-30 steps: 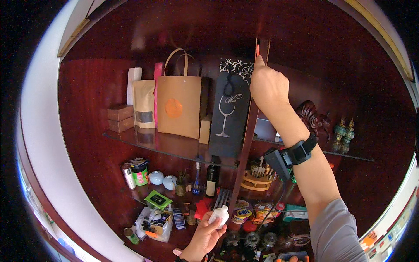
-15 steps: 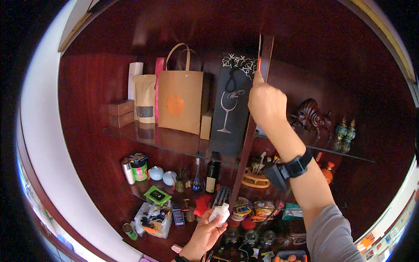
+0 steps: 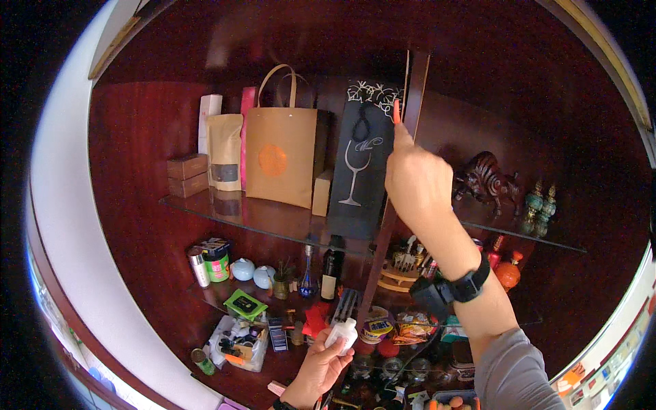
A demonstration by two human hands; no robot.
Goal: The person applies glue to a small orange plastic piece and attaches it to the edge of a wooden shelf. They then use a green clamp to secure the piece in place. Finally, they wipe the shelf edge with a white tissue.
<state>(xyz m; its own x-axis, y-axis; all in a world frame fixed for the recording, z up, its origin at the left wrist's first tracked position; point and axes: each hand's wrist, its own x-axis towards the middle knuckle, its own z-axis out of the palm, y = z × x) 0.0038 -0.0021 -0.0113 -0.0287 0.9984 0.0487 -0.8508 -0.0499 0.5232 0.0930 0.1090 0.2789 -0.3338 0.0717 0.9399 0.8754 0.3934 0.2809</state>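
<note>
Dark wood cabinet, crowded glass shelves; my right hand grips the door edge at twelve o'clock; my left hand clasps a small white bottle at six, probably being shelved; placing it needs an empty spot.

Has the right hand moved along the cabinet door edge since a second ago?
Yes. The right hand has slid down the door edge, from level with the wine bag's top to beside its glass drawing.
</note>
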